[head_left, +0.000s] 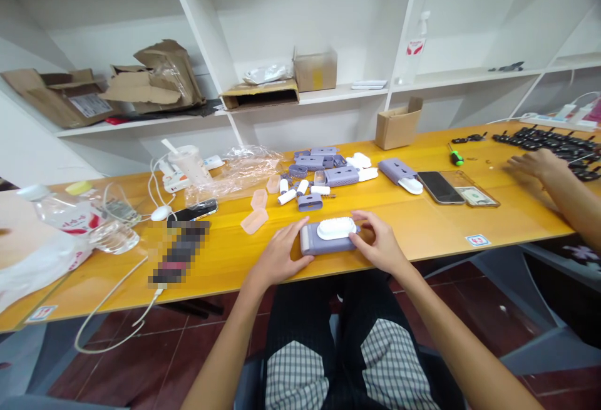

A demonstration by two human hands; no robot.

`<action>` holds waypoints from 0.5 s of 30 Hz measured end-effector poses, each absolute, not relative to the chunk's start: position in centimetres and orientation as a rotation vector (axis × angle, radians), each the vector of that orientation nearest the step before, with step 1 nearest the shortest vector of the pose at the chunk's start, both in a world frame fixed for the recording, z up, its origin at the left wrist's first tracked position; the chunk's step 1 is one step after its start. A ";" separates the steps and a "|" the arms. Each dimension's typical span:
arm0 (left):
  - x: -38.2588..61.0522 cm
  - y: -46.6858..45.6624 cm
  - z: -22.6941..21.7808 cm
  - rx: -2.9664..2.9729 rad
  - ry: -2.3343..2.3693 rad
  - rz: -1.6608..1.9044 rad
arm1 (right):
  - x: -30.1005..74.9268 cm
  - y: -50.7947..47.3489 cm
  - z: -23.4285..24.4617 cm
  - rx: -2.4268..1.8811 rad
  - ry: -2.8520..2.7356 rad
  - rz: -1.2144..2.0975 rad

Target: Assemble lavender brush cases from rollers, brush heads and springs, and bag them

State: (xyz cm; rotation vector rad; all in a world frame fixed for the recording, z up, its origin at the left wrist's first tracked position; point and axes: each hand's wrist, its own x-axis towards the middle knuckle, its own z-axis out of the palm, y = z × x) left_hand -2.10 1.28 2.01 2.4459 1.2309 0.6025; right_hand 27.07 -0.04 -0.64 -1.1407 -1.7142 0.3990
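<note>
- bracing the lilac case (323,244) from both ends is the step in hand, as i read it: it lies flat on the surface (422,235) near the front edge, straight ahead of you.
- your left hand (282,253) closes on the case's 9 o'clock end, fingers curled over the top and thumb along the near side.
- your right hand (378,244) pinches the 3 o'clock end, fingers half closed, with the forefinger touching the white brush insert (336,228) that sits on top of the case.
- i cannot tell whether the insert is fully seated.
- by my judgement, the next move calls for even downward pressure on the insert while your left hand stops the case from sliding.
- loose lilac and white parts (323,175) lie at 12 o'clock, pink caps (256,213) at 10 o'clock, and a phone (440,186) at 2 o'clock.
- a co-worker's hand (535,163) rests farther out at 2 o'clock, beside some black pieces (558,141).
</note>
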 end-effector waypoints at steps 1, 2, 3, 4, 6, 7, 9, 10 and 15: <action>-2.1 1.3 2.0 2.446 1.237 0.607 | 27.1 0.0 -0.6 -1.137 -1.704 0.406; -2.1 1.3 1.9 2.446 1.242 0.609 | 27.1 -0.1 -0.6 -1.127 -1.699 0.416; -2.1 1.3 1.9 2.444 1.248 0.610 | 27.2 -0.1 -0.6 -1.114 -1.699 0.426; -2.1 1.3 1.9 2.443 1.252 0.608 | 27.3 -0.1 -0.6 -1.100 -1.704 0.436; -2.1 1.3 2.0 2.438 1.254 0.597 | 27.4 -0.1 -0.5 -1.085 -1.722 0.464; -2.1 1.3 2.0 2.436 1.254 0.592 | 27.4 0.0 -0.5 -1.090 -1.724 0.479; -2.1 1.3 2.1 2.434 1.249 0.582 | 27.5 0.2 -0.6 -1.118 -1.699 0.513; -2.1 1.3 2.1 2.434 1.245 0.582 | 27.5 0.3 -0.6 -1.132 -1.680 0.533; -2.2 1.3 1.9 2.436 1.250 0.600 | 27.4 0.4 -0.6 -1.139 -1.664 0.560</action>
